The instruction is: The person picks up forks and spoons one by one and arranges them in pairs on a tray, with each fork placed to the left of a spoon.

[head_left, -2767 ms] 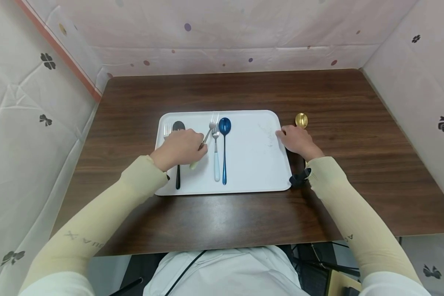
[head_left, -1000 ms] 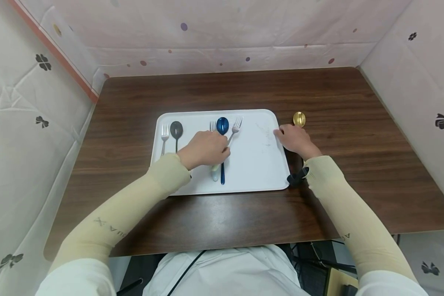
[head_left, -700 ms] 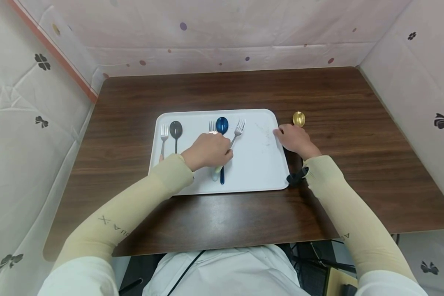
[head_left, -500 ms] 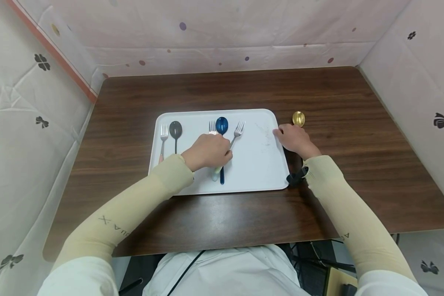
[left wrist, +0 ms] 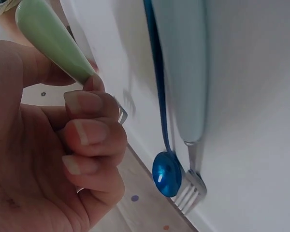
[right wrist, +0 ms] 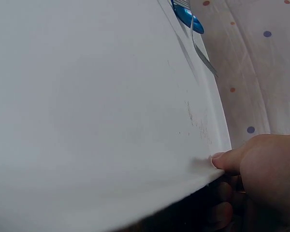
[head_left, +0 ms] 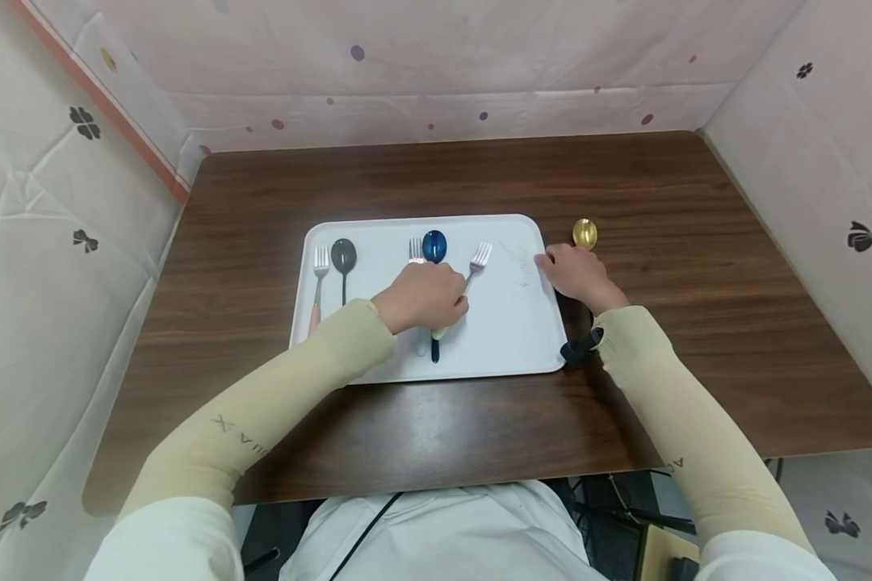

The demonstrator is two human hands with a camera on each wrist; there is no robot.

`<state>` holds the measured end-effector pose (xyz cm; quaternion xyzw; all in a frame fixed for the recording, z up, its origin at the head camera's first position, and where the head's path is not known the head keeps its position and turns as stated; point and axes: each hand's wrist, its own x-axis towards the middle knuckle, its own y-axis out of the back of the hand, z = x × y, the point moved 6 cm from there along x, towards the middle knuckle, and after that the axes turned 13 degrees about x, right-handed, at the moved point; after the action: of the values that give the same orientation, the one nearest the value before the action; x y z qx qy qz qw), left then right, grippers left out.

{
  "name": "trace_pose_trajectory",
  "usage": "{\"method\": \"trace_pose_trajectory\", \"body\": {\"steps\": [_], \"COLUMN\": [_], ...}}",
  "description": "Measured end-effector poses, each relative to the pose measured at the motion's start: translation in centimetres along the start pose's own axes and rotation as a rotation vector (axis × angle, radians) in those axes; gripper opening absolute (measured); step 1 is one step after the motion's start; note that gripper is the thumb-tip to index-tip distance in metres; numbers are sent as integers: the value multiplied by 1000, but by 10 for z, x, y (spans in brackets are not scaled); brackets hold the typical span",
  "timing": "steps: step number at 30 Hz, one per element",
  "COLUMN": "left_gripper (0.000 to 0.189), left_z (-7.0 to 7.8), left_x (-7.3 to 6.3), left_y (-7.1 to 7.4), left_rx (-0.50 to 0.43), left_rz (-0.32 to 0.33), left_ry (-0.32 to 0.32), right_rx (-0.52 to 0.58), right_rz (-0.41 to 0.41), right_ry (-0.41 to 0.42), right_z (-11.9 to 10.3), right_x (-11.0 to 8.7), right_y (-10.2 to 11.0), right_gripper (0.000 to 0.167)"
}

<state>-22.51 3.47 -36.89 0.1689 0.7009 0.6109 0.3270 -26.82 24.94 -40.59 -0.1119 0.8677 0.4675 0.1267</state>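
My left hand [head_left: 425,296] pinches a fork by its light green handle [left wrist: 53,38], over the middle of the white tray [head_left: 509,343]. The tines of this fork [head_left: 481,257] point away to the right. Beneath that hand lie a blue spoon [head_left: 434,246] and a fork with a pale blue handle [left wrist: 183,72], side by side and partly covered. My right hand [head_left: 580,277] grips the tray's right edge, thumb [right wrist: 222,160] on the rim and fingers below it.
On the tray's left side lie a fork with a pink handle [head_left: 314,319] and a dark spoon [head_left: 344,255], both partly behind the left forearm. A gold spoon [head_left: 584,234] is on the brown table [head_left: 436,436], just beyond the right hand. Patterned sheets hang around the table.
My left hand has carried the green-handled fork rightward across the tray, past the blue spoon, uncovering the dark spoon's bowl and the pink-handled fork. My right hand stays at the tray's edge.
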Motion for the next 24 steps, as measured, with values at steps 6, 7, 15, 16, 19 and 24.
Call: {"method": "trace_pose_trajectory", "body": {"steps": [6, 7, 15, 16, 19, 24], "left_gripper": [28, 28, 28, 28, 28, 29], "left_z": [5, 6, 12, 13, 15, 20], "left_x": [6, 7, 18, 19, 23, 28], "left_y": [3, 4, 6, 6, 7, 9], "left_rx": [10, 12, 22, 18, 21, 27], "left_rz": [-23, -24, -37, -37, -35, -22], "left_ry": [-3, -3, 3, 1, 0, 7], "right_rx": [6, 6, 0, -1, -4, -9], "right_rz": [2, 3, 15, 15, 19, 20], "right_ry": [4, 4, 12, 14, 15, 17], "right_z": [0, 0, -1, -1, -1, 1], "right_x": [-1, -1, 0, 0, 0, 2], "right_y": [0, 0, 0, 0, 0, 0], "right_gripper": [49, 49, 47, 47, 46, 46]}}
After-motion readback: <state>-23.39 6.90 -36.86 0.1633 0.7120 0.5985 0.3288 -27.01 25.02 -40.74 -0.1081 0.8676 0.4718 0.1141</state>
